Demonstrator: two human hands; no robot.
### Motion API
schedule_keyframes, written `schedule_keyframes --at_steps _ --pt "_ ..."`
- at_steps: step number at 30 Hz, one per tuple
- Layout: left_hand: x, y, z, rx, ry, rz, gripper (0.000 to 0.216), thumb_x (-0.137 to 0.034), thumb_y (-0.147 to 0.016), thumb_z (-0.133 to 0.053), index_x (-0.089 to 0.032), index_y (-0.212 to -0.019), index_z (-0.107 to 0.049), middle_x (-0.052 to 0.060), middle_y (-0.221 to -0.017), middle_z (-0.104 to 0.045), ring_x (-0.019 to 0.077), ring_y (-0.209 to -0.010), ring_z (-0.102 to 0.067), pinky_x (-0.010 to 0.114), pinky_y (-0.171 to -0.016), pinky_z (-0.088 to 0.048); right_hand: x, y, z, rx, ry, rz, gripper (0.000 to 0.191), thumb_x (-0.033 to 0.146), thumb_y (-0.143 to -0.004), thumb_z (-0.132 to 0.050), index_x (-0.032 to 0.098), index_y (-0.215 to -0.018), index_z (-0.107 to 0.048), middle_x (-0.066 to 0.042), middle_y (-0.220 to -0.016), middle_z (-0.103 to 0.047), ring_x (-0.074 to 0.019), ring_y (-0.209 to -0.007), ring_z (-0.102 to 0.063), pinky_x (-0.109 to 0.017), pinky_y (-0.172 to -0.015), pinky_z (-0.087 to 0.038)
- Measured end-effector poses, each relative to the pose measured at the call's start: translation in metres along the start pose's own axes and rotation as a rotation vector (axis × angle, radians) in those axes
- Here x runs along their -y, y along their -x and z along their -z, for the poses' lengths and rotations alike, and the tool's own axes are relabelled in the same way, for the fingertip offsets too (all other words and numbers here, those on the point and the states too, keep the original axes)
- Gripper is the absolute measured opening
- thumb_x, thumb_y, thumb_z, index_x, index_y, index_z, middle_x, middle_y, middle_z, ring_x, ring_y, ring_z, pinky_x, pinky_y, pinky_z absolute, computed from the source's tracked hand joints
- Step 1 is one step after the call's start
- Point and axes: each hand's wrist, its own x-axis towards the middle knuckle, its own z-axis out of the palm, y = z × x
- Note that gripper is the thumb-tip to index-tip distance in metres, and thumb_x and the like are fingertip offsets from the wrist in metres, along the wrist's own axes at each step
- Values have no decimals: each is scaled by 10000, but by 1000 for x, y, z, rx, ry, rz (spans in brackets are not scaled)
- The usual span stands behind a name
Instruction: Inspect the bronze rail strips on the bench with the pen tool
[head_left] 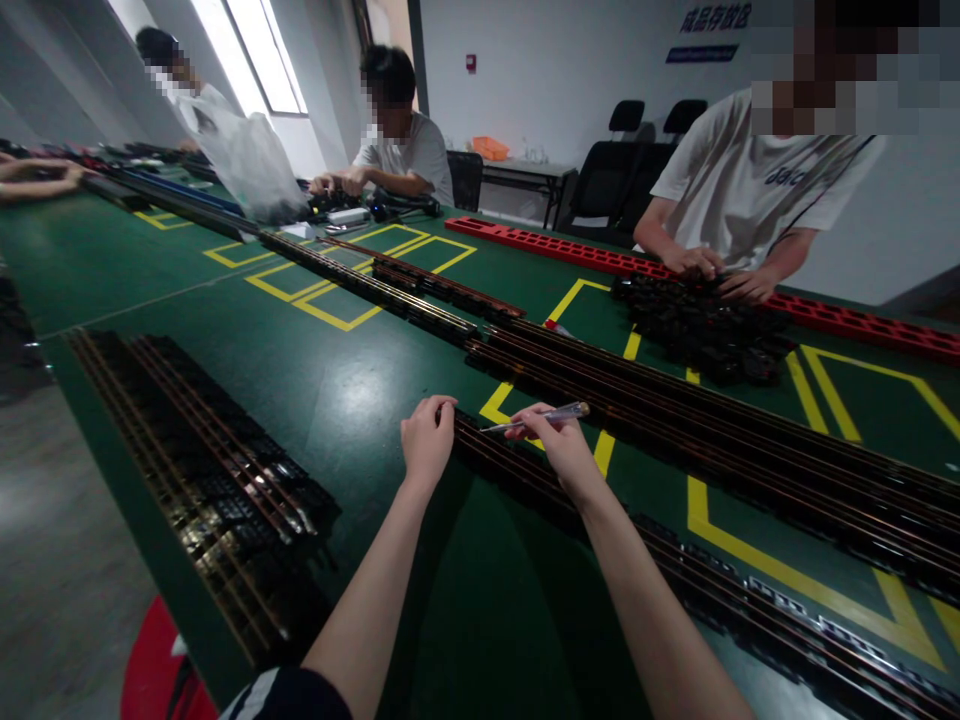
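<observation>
My left hand (429, 440) is closed around the near-left end of a long black strip with copper-coloured rods (510, 462). The fingertips are partly hidden behind the hand. In my right hand (556, 440) is a slim screwdriver (564, 412) with a clear handle, pinched between thumb and fingers. Its shaft points left, and its tip is at the strip close to my left hand; whether it touches cannot be made out. The strip runs on under my right forearm toward the lower right.
Bundles of similar black strips (697, 430) lie beyond my hands, and more strips (202, 470) lie on the left. Yellow tape (735, 550) marks the green table (315, 400). Across it, a person (750, 200) handles black parts (705, 325) beside a red perforated rail (540, 245).
</observation>
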Motion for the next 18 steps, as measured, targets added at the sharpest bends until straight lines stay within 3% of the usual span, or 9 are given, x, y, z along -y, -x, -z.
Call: schedule_keyframes --at_steps 7,18 --pt "0 0 0 8 -17 -4 262 -235 -876 -399 -238 -888 -660 29 -1012 -688 213 -990 -615 358 -908 -411 -2 -2 -1 -105 -66 13 162 310 -607 -554 197 -506 -610 -2 -470 -610 -154 -497 -596 -294 -588 -500" --pt "-2 1 1 8 -43 2 268 -232 -882 -394 -244 -884 -661 25 -1018 -687 207 -996 -616 349 -916 -406 -1 -2 1 -98 -53 39 168 313 -607 -545 198 -495 -598 -8 -480 -582 -159 -497 -571 -308 -573 -492"
